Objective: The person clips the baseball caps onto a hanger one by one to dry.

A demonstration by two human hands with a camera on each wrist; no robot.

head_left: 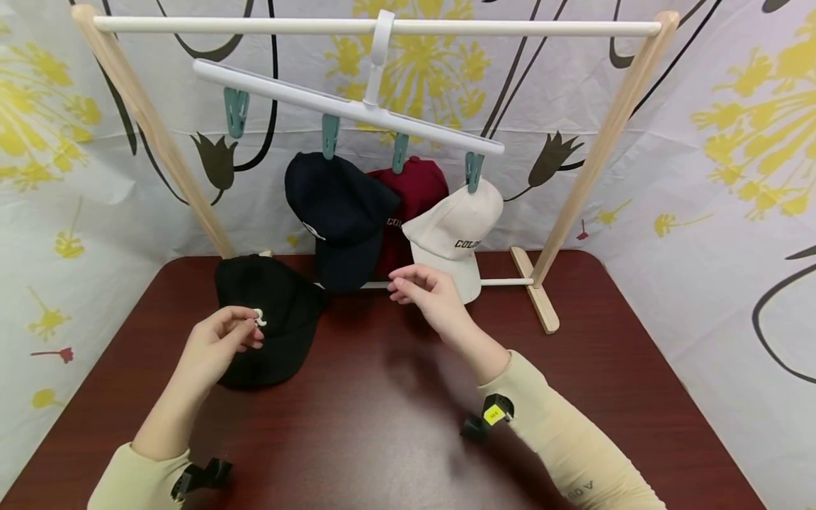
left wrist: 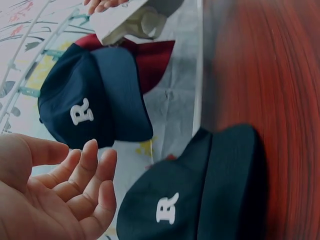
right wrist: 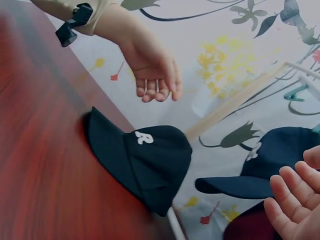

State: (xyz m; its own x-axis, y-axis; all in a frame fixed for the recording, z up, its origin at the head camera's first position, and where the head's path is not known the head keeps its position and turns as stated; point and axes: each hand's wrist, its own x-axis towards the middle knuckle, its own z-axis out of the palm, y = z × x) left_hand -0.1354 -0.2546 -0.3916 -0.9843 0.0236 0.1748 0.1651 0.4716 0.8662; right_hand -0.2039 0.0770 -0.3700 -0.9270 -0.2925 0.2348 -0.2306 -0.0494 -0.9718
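Observation:
A black cap with a white letter R lies on the table at the left. My left hand hovers over it, fingers loosely bent and holding nothing. In the left wrist view a gap shows between that hand's thumb and fingers. My right hand hangs in the air before the white cap, also with nothing in its loosely curved fingers. From the white hanger hang a navy cap, a dark red cap and the white cap, each by a teal clip. The leftmost clip holds nothing.
A wooden rack with a white top bar carries the hanger, which tilts down to the right. The rack's right foot stands on the dark red table. Behind hangs a patterned cloth.

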